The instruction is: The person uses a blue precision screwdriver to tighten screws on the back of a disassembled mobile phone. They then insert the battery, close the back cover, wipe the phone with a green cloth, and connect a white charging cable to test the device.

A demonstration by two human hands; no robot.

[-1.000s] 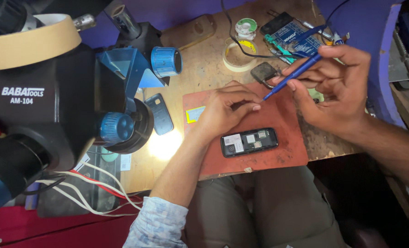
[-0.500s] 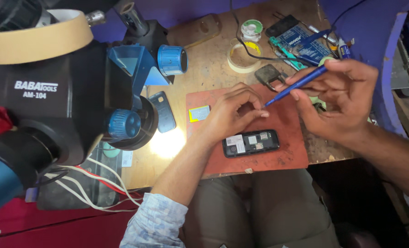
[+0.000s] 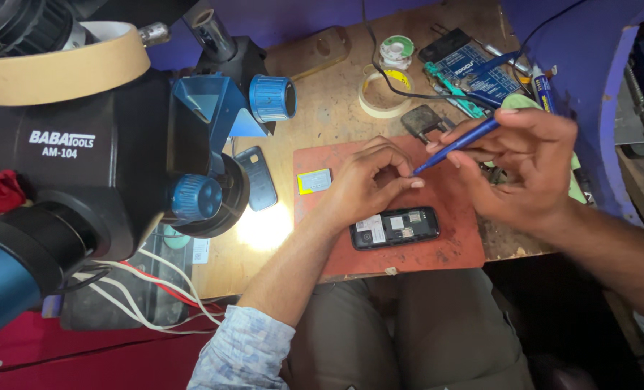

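Nearest the camera lie the person's lap and a light patterned sleeve [image 3: 244, 350] on the left forearm. Just beyond, on the red mat [image 3: 452, 249], a small black phone [image 3: 394, 227] lies face down with its back cover off, the inner compartment and labels showing. It sits just in front of the left hand [image 3: 369, 180], apart from it.

The left hand is curled over the mat, thumb and fingertips pinched together; whether they hold some small part I cannot tell, since the fingers hide it. The right hand [image 3: 521, 170] is closed round a blue pry tool [image 3: 456, 144], held like a pen, its tip pointing at the left fingertips and all but touching them.

The step in hand looks like fine work at the pinched fingertips with the tool tip, the opened phone waiting beside. The next move, as I judge it, calls for a steady left pinch and a light, exact touch of the tip, since the contact spot is tiny and half hidden.

On the mat's left edge lies a small yellow-edged card [image 3: 314, 181]. Left of the mat a dark phone cover [image 3: 255, 177] rests under the microscope [image 3: 105, 166], where a bright spot of light falls on the bench. Further back stand a tape roll [image 3: 381, 94], a solder reel [image 3: 396, 50] and a blue circuit board [image 3: 474, 72]
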